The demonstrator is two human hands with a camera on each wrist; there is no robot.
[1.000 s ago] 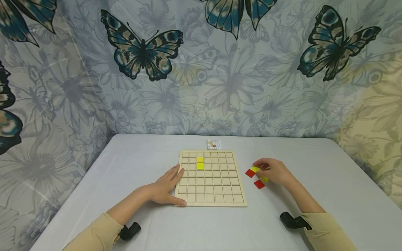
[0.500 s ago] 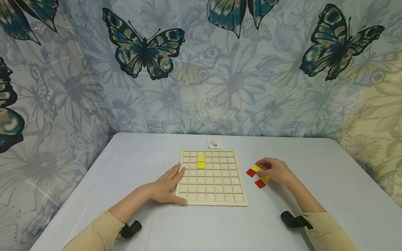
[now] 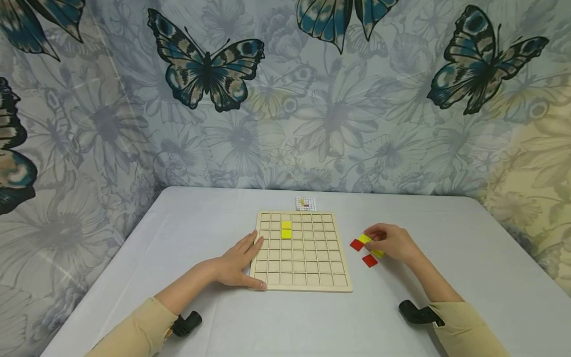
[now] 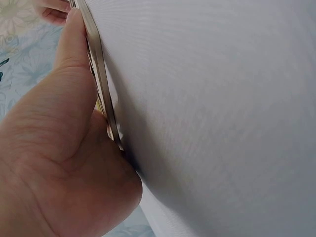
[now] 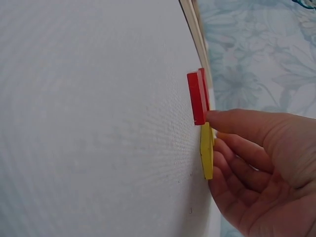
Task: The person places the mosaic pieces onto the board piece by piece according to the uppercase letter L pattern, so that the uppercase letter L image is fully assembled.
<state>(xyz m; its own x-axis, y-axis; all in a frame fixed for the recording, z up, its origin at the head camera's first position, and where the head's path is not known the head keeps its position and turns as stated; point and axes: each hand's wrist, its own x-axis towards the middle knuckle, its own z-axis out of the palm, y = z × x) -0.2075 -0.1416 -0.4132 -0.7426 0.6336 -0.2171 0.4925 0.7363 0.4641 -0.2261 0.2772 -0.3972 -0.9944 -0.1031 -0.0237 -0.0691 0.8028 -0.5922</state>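
Observation:
My left hand (image 3: pixel 238 263) rests on the left edge of a pale wooden grid board (image 3: pixel 312 255), fingers straight, thumb at its near corner. Two yellow square tiles (image 3: pixel 286 229) lie one below the other in the board's upper cells. To the right of the board, my right hand (image 3: pixel 392 243) pinches a yellow tile (image 3: pixel 364 239) between thumb and fingers at table level. Touching that tile is a red tile (image 3: pixel 356 245). A second red tile (image 3: pixel 370 261) lies nearer me, and another yellow tile (image 5: pixel 206 150) sits partly beneath the hand.
A small card (image 3: pixel 305 204) printed with a coloured grid lies behind the board. White cloth covers the table (image 3: pixel 214 213). Butterfly-patterned fabric (image 3: pixel 330 124) hangs behind it. Black devices (image 3: pixel 417 312) are worn at both wrists.
The head view has shifted slightly. Both hands, the board and the tiles stay essentially where they were, with the right fingers at the same yellow tile.

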